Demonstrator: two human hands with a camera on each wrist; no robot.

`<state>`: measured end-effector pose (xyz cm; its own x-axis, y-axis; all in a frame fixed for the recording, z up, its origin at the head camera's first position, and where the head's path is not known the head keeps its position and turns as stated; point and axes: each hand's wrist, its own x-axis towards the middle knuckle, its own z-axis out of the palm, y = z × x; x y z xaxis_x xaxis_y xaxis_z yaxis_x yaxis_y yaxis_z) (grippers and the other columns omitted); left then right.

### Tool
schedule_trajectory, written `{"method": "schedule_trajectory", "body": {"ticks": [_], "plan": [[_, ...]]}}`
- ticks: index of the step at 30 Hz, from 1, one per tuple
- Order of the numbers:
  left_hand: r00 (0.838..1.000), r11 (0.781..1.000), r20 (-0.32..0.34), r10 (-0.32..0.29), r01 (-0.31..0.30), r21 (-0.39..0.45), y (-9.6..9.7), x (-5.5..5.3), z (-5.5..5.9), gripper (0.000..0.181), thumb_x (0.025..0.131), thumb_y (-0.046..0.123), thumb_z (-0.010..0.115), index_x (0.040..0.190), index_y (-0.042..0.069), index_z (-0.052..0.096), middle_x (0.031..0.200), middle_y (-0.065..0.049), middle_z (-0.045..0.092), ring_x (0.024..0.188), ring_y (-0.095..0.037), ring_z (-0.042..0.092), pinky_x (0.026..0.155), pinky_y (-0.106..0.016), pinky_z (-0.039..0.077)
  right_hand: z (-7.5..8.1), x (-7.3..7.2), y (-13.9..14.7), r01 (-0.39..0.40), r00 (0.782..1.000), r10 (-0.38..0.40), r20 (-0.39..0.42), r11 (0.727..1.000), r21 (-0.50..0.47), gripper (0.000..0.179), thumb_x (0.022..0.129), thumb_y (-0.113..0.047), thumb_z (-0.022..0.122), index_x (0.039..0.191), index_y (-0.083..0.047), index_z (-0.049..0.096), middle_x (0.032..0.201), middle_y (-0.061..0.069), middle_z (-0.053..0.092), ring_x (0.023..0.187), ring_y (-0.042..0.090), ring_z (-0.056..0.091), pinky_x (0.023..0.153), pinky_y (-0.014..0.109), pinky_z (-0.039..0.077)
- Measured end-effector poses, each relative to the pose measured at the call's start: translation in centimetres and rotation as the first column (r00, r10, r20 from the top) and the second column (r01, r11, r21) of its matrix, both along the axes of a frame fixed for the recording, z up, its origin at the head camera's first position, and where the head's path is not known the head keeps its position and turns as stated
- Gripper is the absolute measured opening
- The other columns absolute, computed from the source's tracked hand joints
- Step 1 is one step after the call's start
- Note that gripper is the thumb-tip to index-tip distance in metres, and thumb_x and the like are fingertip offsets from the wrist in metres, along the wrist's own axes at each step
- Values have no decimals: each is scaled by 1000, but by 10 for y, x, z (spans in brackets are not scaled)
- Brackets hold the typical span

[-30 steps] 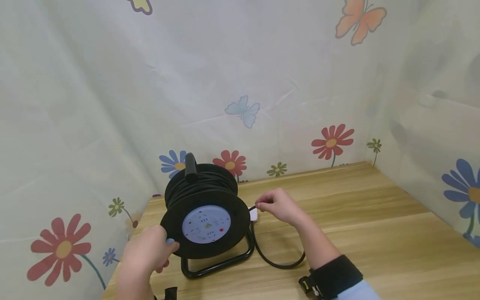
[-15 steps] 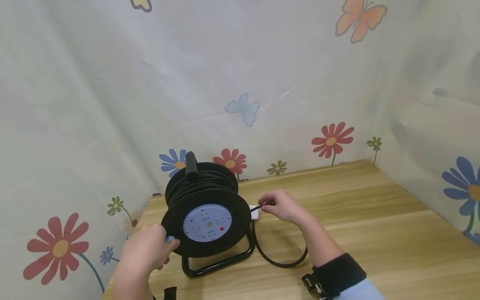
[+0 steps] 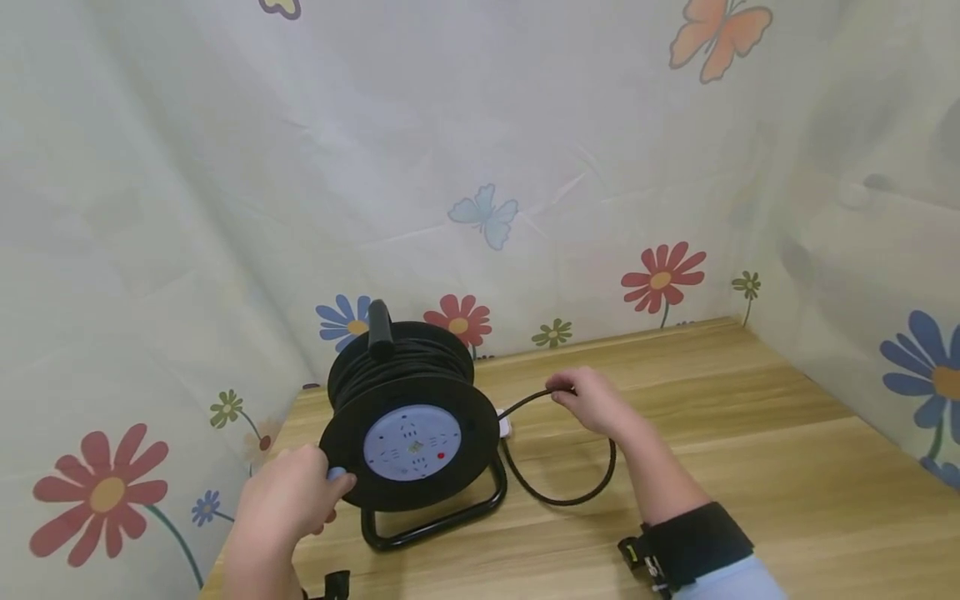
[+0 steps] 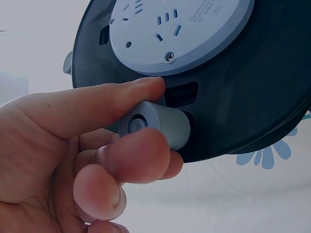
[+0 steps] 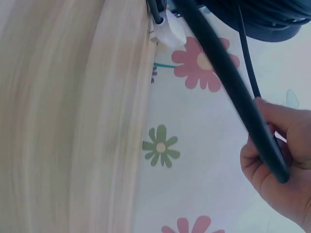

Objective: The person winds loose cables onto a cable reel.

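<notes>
A black cable reel [image 3: 480, 442] stands tilted on its tube frame on the left part of the table in the head view. Its front disc carries a pale blue socket panel [image 3: 401, 468] with a red button. My left hand [image 3: 288, 492] grips a small grey-blue knob [image 4: 174, 125] on that disc, thumb above and fingers around it. Right of the reel, my right hand [image 3: 596, 406] pinches the black cable [image 3: 525, 402] coming off the reel. The cable loops down from the hand and back towards a white plug [image 5: 170, 31], partly hidden behind the reel's edge.
The wooden table [image 3: 750, 433] extends to the right of the reel. A patterned cloth wall [image 3: 585, 192] rises close behind the reel and along both sides. The reel's black carrying handle [image 3: 380, 332] sticks up at its top.
My right hand has moved right and slightly up, away from the reel, and a longer stretch of cable now shows between them. My left hand stays on the knob.
</notes>
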<state>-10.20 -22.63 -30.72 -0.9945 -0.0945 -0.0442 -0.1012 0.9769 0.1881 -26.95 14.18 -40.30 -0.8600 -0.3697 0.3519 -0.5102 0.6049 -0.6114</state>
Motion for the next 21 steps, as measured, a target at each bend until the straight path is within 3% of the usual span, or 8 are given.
{"method": "schedule_trajectory", "body": {"ticks": [6,8,17,21], "plan": [[1000,1000,0,6,-6,10,0,0,-1,33,88,32,65,62,12,61,52,4,58,49,-14,53,52,-37,44,-2,-4,22,197,979,-199,-47,980,-38,15,95,-19,62,102,-7,67,94,6,67,85,21,60,73,43,51],[1000,1000,3,9,-9,13,0,0,-1,34,88,33,65,61,12,61,52,4,58,49,-14,53,52,-37,44,-3,-8,28,232,971,-235,-53,971,-58,16,95,-23,62,99,-8,67,92,6,66,81,21,59,71,43,50],[1000,1000,16,10,-11,15,0,0,0,34,88,32,65,61,12,62,53,3,59,50,-14,53,53,-36,44,-10,-18,66,260,964,-265,-21,958,-121,21,97,-24,58,104,-5,65,97,12,65,87,26,58,74,46,49],[1000,1000,20,14,-15,12,2,0,1,34,88,33,65,63,11,62,53,3,58,51,-15,53,54,-37,44,-10,-19,80,295,951,-305,-49,943,-154,21,97,-22,58,104,-4,65,98,15,65,86,28,58,75,48,48]]}}
